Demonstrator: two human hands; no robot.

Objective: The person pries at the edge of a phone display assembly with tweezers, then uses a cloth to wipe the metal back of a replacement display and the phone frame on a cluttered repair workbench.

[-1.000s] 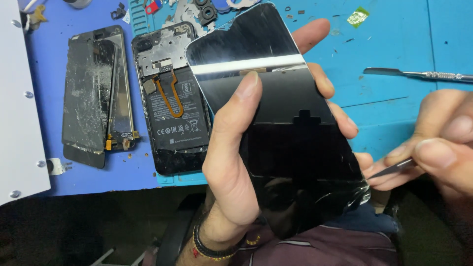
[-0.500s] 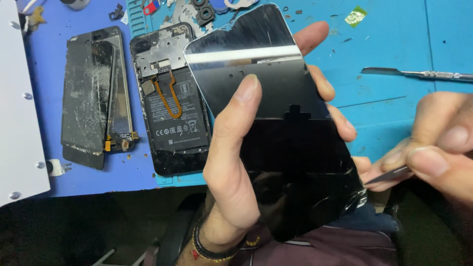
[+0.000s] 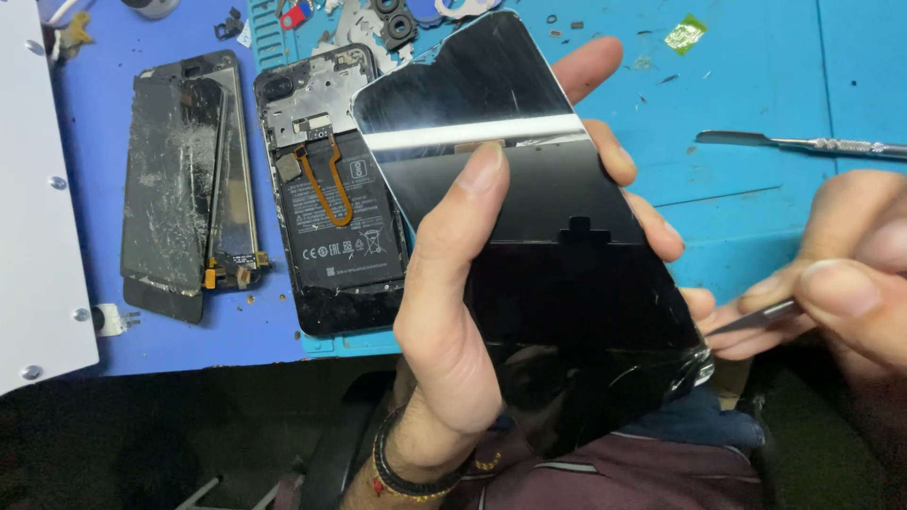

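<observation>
My left hand (image 3: 453, 321) grips a glossy black phone screen panel (image 3: 539, 236), thumb on its face and fingers wrapped behind the right edge. A clear film looks crinkled at the panel's lower right corner. My right hand (image 3: 841, 274) pinches thin metal tweezers (image 3: 751, 318) whose tip reaches that corner. On the blue mat (image 3: 756, 113) behind lie an opened phone body (image 3: 331, 198) with battery and orange flex cable showing, and a shattered old screen (image 3: 179, 179) to its left.
A metal spudger (image 3: 803, 144) lies on the mat at the right. Small loose parts and camera rings (image 3: 397, 19) are scattered along the mat's far edge. A white panel (image 3: 33, 208) with screws borders the left side. The mat's front edge is below the phones.
The panel has tilted slightly in my left hand. My right hand with the tweezers has stayed at the lower right corner, shifting only a little.
</observation>
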